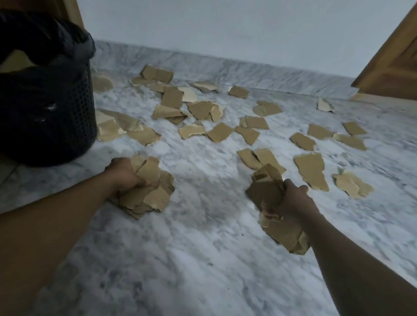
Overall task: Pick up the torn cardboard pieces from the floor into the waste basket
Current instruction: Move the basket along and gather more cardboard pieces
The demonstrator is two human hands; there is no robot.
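My left hand (124, 176) and right hand (295, 199) each clench a fat wad of cardboard (151, 191); loose outer scraps could slip short of the left basket (58, 114).

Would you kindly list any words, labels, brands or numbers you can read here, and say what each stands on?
No readable text anywhere.
The torn cardboard pieces on the floor: plain brown, no print.
The bundle in the right hand: a reddish mark, too blurred to read.
The waste basket and its black liner: no label visible.
The wooden door: no sign.
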